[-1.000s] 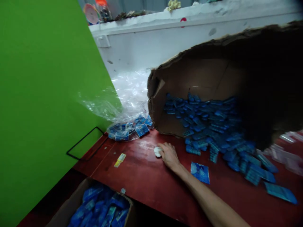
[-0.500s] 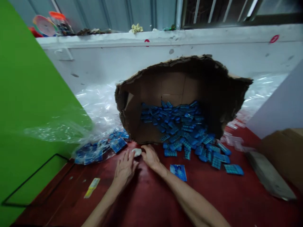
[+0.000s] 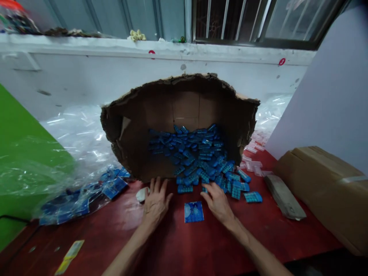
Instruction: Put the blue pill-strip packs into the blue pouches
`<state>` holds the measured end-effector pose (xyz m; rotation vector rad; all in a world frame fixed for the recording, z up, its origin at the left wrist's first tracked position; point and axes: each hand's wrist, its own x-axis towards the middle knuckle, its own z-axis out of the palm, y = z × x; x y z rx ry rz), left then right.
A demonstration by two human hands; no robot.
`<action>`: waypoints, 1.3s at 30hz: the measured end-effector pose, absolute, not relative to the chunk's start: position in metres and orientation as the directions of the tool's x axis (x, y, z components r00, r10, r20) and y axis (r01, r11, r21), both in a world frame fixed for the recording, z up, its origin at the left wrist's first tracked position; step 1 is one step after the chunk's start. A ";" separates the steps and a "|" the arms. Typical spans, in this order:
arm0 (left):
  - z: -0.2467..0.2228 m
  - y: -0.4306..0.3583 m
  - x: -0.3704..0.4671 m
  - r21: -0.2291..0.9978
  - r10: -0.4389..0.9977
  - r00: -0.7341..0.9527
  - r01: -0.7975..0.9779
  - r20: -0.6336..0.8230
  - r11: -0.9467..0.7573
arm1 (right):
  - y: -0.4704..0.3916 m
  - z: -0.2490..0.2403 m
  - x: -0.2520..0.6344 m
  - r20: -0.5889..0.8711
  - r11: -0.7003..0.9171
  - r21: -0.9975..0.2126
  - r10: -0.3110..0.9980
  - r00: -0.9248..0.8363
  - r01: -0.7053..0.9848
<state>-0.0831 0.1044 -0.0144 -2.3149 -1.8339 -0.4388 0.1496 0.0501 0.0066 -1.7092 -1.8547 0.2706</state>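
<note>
My left hand (image 3: 156,201) lies with its fingers spread on the red table (image 3: 172,245), at the front edge of the torn cardboard box (image 3: 138,149). Beside its fingers, on the left, is a small white object (image 3: 142,195). My right hand (image 3: 217,201) is at the front of the pile of blue blister-like packs (image 3: 186,153), which spills out of the box. Its fingertips touch or nearly touch a pack, and whether they grip it cannot be made out. Between the hands lies a flat blue printed card (image 3: 193,212).
Clear plastic bags with blue cards (image 3: 80,199) lie at the left, near a yellow and white strip (image 3: 69,257). At the right are clear plastic pieces (image 3: 253,165), a long grey block (image 3: 284,196) and a brown carton (image 3: 324,191).
The view has turned to the right. My right hand has moved from beside the white object to the blue packs. My left hand now lies spread to the right of the white object.
</note>
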 end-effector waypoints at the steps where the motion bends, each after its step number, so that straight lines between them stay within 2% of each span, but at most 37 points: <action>1: -0.010 0.110 -0.072 0.068 0.912 0.263 0.952 0.315 -0.298 | 0.067 0.011 0.159 0.287 0.110 -0.470 0.957 0.033 0.876; 4: 0.000 0.139 -0.044 0.149 0.921 0.292 0.930 0.257 -0.336 | 0.116 0.022 0.185 0.226 -0.084 -0.314 0.961 0.160 0.946; 6: 0.002 0.158 -0.028 0.216 0.951 0.249 0.934 0.181 -0.286 | 0.138 0.026 0.200 0.193 -0.132 -0.281 0.962 0.191 0.951; 8: 0.000 0.167 -0.014 0.252 0.966 0.226 0.934 0.127 -0.252 | 0.147 0.023 0.208 0.175 -0.125 -0.271 0.969 0.176 0.955; 14: -0.023 0.139 0.013 0.267 0.965 0.241 0.928 0.102 -0.259 | 0.128 -0.005 0.201 0.104 -0.071 -0.281 0.989 0.104 0.957; 18: -0.024 0.120 0.009 0.379 0.955 0.285 0.877 0.082 -0.294 | 0.111 -0.010 0.198 0.067 -0.067 -0.316 0.993 0.092 0.946; 20: -0.020 0.112 0.002 0.410 0.952 0.295 0.860 0.086 -0.304 | 0.096 -0.005 0.195 0.098 -0.066 -0.330 0.990 0.104 0.941; 23: -0.020 0.086 -0.014 0.398 0.957 0.217 0.874 0.193 -0.279 | 0.059 0.003 0.179 0.252 -0.050 -0.391 0.954 0.160 0.919; 25: -0.026 0.060 -0.026 0.362 0.946 0.176 0.892 0.272 -0.270 | 0.028 0.004 0.160 0.305 0.057 -0.453 0.947 0.095 0.890; 27: -0.035 0.031 -0.035 0.293 0.938 0.239 0.905 0.251 -0.309 | 0.000 0.000 0.138 0.257 0.187 -0.481 0.964 -0.066 0.856; 28: -0.039 0.018 -0.039 0.256 0.937 0.273 0.911 0.218 -0.324 | -0.011 -0.005 0.128 0.228 0.200 -0.488 0.969 -0.096 0.850; 32: -0.050 -0.012 -0.041 0.146 0.936 0.316 0.930 0.156 -0.338 | -0.027 -0.024 0.106 0.160 0.131 -0.498 0.985 -0.058 0.857; 36: -0.050 -0.013 -0.040 0.154 0.934 0.312 0.928 0.174 -0.338 | -0.017 -0.031 0.109 0.158 0.134 -0.546 0.986 -0.056 0.827; 39: -0.049 -0.011 -0.041 0.170 0.933 0.315 0.923 0.177 -0.344 | -0.012 -0.028 0.112 0.155 0.118 -0.497 0.987 -0.045 0.860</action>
